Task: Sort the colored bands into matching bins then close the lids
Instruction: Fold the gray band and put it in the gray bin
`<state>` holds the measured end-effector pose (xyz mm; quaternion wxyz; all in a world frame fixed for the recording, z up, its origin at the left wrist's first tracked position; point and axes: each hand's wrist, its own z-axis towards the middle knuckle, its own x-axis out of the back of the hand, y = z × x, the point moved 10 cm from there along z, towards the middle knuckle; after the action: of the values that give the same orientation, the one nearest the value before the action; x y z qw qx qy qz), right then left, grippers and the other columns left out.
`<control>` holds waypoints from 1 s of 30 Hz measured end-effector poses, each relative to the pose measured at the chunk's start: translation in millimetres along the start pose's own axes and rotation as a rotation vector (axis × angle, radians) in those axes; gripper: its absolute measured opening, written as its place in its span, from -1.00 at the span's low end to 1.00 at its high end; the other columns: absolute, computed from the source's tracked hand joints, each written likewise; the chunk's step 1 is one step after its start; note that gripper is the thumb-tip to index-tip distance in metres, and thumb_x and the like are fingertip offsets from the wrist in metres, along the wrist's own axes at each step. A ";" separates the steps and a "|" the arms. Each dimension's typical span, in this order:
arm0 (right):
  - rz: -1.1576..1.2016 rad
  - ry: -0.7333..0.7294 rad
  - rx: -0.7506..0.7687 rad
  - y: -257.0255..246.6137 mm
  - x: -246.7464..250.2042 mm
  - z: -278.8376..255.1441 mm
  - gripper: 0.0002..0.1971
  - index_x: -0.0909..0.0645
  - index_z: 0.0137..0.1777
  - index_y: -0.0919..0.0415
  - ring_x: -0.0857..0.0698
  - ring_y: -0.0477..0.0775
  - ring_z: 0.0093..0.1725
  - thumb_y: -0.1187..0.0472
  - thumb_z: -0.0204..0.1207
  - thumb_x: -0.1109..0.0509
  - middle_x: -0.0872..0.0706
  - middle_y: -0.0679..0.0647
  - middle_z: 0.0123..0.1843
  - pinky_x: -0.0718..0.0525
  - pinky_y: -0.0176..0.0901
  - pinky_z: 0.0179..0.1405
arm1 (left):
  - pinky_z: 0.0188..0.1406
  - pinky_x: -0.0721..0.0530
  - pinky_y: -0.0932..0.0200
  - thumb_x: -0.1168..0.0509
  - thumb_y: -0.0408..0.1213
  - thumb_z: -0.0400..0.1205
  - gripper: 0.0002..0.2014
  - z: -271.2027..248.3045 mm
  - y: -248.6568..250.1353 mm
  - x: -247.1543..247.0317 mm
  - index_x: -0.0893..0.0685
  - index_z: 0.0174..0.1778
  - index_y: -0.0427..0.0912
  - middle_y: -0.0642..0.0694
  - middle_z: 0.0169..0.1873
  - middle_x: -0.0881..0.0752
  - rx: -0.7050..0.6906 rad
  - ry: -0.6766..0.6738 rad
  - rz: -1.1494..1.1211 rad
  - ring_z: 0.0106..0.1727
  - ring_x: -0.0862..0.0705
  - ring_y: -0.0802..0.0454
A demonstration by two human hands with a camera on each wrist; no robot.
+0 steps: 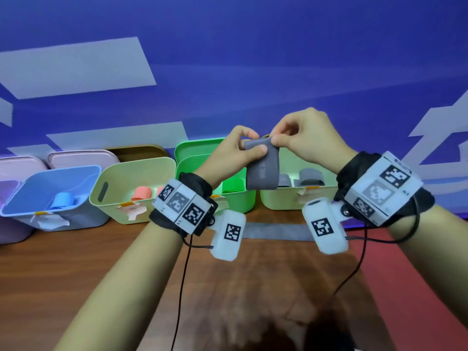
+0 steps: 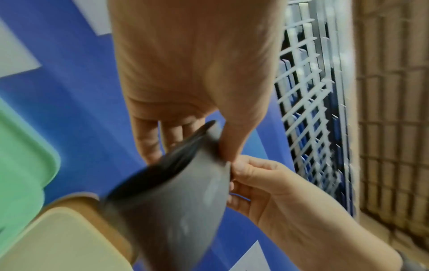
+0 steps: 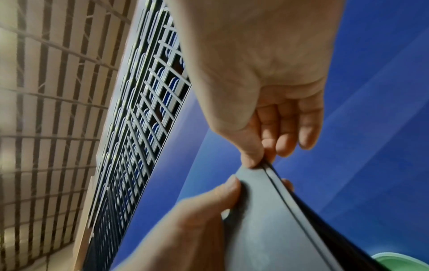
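Note:
I hold a grey band (image 1: 263,171) up in front of me, above the row of bins. My left hand (image 1: 253,143) pinches its top left edge between thumb and fingers. At the top right corner my right hand (image 1: 277,139) pinches the same band. The left wrist view shows the grey band (image 2: 174,210) hanging open as a loop. In the right wrist view the right hand (image 3: 260,161) pinches the band (image 3: 267,220) at its rim. Below it stands a pale green bin (image 1: 283,201) holding grey bands (image 1: 310,176). Another grey band (image 1: 273,231) lies flat on the table.
From the left stand a purple bin (image 1: 10,229), a blue bin (image 1: 30,196) with a blue band (image 1: 62,200), a pale yellow bin (image 1: 114,178) with pink bands (image 1: 141,193), and a green bin (image 1: 235,201). All lids stand open behind them. A red mat (image 1: 405,274) lies at the right.

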<state>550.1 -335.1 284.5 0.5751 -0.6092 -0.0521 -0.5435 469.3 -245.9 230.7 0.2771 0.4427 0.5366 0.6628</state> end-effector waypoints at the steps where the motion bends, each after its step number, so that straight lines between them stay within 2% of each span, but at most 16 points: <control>1: 0.051 0.027 -0.037 11.2 6.8 3.0 -0.97 -0.73 -0.24 0.12 -0.59 -0.12 -0.34 0.24 0.41 -0.48 -0.66 -0.04 -0.39 -0.46 -0.50 -0.32 | -0.20 -0.60 0.35 -0.33 -0.38 0.61 -0.80 2.1 -6.4 -6.2 -0.47 0.08 -0.15 0.00 -0.26 -0.65 0.022 0.002 -0.094 -0.34 -0.63 0.33; 3: 0.208 0.083 -0.131 37.1 18.6 7.9 -0.88 -0.70 -0.34 0.05 -0.66 -0.04 -0.29 0.24 0.40 -0.48 -0.70 0.02 -0.35 -0.60 -0.29 -0.15 | -0.03 -0.64 0.22 -0.36 -0.35 0.58 -0.72 7.1 -20.5 -21.7 -0.52 0.18 -0.20 -0.03 -0.10 -0.70 0.052 -0.013 -0.194 -0.16 -0.68 0.20; 4: 0.296 0.102 -0.176 50.2 22.4 9.2 -0.83 -0.67 -0.38 0.03 -0.68 -0.01 -0.25 0.26 0.39 -0.48 -0.72 0.03 -0.32 -0.65 -0.15 -0.06 | -0.01 -0.63 0.18 -0.36 -0.34 0.59 -0.75 9.5 -27.3 -29.1 -0.54 0.17 -0.17 -0.01 -0.07 -0.71 0.067 -0.013 -0.214 -0.14 -0.69 0.17; 5: 0.376 0.108 -0.214 62.4 24.1 9.3 -0.80 -0.65 -0.39 0.03 -0.67 -0.03 -0.25 0.29 0.41 -0.46 -0.72 0.00 -0.31 -0.65 -0.10 -0.02 | -0.01 -0.63 0.17 -0.34 -0.34 0.60 -0.81 12.4 -33.9 -35.0 -0.57 0.11 -0.12 0.04 -0.10 -0.72 0.079 -0.003 -0.239 -0.15 -0.69 0.18; 7: 0.490 0.087 -0.291 86.6 21.5 7.2 -0.79 -0.63 -0.37 0.09 -0.62 -0.11 -0.30 0.34 0.46 -0.42 -0.69 -0.03 -0.31 -0.63 -0.18 -0.07 | -0.05 -0.66 0.23 -0.29 -0.38 0.63 -0.88 18.7 -42.6 -45.3 -0.60 0.01 -0.07 0.12 -0.21 -0.74 0.095 0.019 -0.337 -0.22 -0.70 0.25; 9: 0.552 0.059 -0.365 111.2 16.9 2.8 -0.80 -0.62 -0.33 0.12 -0.59 -0.12 -0.32 0.34 0.51 -0.38 -0.67 -0.03 -0.30 -0.60 -0.29 -0.20 | -0.19 -0.69 0.31 -0.24 -0.43 0.65 -0.86 26.0 -47.0 -53.1 -0.59 0.02 -0.11 0.06 -0.21 -0.73 0.114 0.044 -0.408 -0.28 -0.70 0.28; 11: 0.615 0.037 -0.441 136.9 10.1 -1.6 -0.82 -0.60 -0.29 0.13 -0.58 -0.10 -0.31 0.35 0.53 -0.35 -0.66 -0.03 -0.25 -0.58 -0.30 -0.24 | -0.31 -0.67 0.33 -0.25 -0.46 0.64 -0.84 34.0 -52.4 -54.3 -0.55 0.03 -0.10 0.05 -0.25 -0.75 0.138 0.101 -0.431 -0.34 -0.70 0.27; 12: 0.642 0.012 -0.480 148.3 4.7 -3.7 -0.82 -0.59 -0.28 0.13 -0.59 -0.09 -0.28 0.35 0.53 -0.34 -0.65 -0.03 -0.23 -0.59 -0.28 -0.22 | -0.33 -0.65 0.31 -0.27 -0.48 0.63 -0.82 38.2 -56.2 -53.3 -0.55 0.00 -0.09 0.08 -0.31 -0.77 0.149 0.138 -0.423 -0.37 -0.69 0.25; 15: 0.739 -0.112 -0.538 169.0 -16.2 -7.4 -0.84 -0.55 -0.21 0.11 -0.66 -0.03 -0.16 0.35 0.56 -0.28 -0.65 0.03 -0.14 -0.65 -0.19 -0.05 | -0.21 -0.56 0.16 -0.32 -0.51 0.58 -0.79 50.0 -65.7 -57.8 -0.58 -0.10 -0.08 0.10 -0.42 -0.78 0.167 0.166 -0.338 -0.35 -0.67 0.16; 18: 0.859 -0.162 -0.574 180.8 -32.2 -10.3 -0.92 -0.52 -0.03 0.13 -0.66 0.02 -0.18 0.33 0.59 -0.26 -0.64 0.06 -0.13 -0.71 -0.17 -0.10 | -0.30 -0.61 0.22 -0.33 -0.53 0.57 -0.80 59.9 -76.2 -69.5 -0.61 -0.11 -0.10 0.09 -0.45 -0.77 0.203 0.130 -0.309 -0.42 -0.69 0.22; 21: 0.822 -0.150 -0.609 200.2 -40.0 -10.6 -0.77 -0.49 0.19 0.16 -0.67 0.01 -0.22 0.33 0.57 -0.33 -0.66 0.10 -0.14 -0.75 -0.22 -0.22 | -0.37 -0.59 0.29 -0.31 -0.44 0.61 -0.84 66.3 -85.7 -78.4 -0.62 -0.13 -0.06 0.13 -0.46 -0.73 0.249 0.111 -0.309 -0.43 -0.65 0.26; 24: 0.815 -0.133 -0.597 215.7 -44.6 -5.3 -0.76 -0.52 0.18 0.15 -0.72 -0.05 -0.28 0.38 0.56 -0.34 -0.72 0.12 -0.14 -0.76 -0.26 -0.25 | -0.51 -0.59 0.38 -0.26 -0.38 0.66 -0.88 73.7 -98.4 -89.1 -0.57 -0.05 -0.05 0.16 -0.45 -0.72 0.326 0.117 -0.365 -0.47 -0.65 0.32; 26: 0.810 -0.117 -0.592 225.7 -45.9 -0.6 -0.76 -0.54 0.17 0.15 -0.73 -0.11 -0.32 0.38 0.55 -0.35 -0.73 0.10 -0.14 -0.75 -0.31 -0.28 | -0.53 -0.61 0.38 -0.26 -0.36 0.66 -0.87 78.3 -110.3 -93.7 -0.53 0.07 -0.08 0.09 -0.34 -0.71 0.399 0.145 -0.424 -0.47 -0.67 0.32; 28: 0.828 -0.105 -0.600 236.8 -47.6 3.4 -0.77 -0.53 0.15 0.15 -0.73 -0.15 -0.35 0.39 0.55 -0.35 -0.72 0.09 -0.15 -0.75 -0.34 -0.31 | -0.47 -0.64 0.36 -0.28 -0.35 0.65 -0.80 82.6 -124.1 -97.4 -0.52 0.17 -0.10 0.05 -0.27 -0.69 0.470 0.151 -0.453 -0.42 -0.67 0.30; 30: 0.859 -0.104 -0.617 247.8 -51.2 6.1 -0.76 -0.53 0.14 0.16 -0.73 -0.13 -0.34 0.41 0.54 -0.35 -0.70 0.12 -0.15 -0.74 -0.34 -0.34 | -0.37 -0.67 0.37 -0.28 -0.35 0.64 -0.77 87.0 -136.2 -100.4 -0.57 0.21 -0.12 0.09 -0.31 -0.72 0.512 0.137 -0.460 -0.36 -0.67 0.28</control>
<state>703.8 -384.3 89.4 0.5368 -0.7427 0.3358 -0.2181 577.1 -253.1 74.1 0.2623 0.3197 0.7885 0.4552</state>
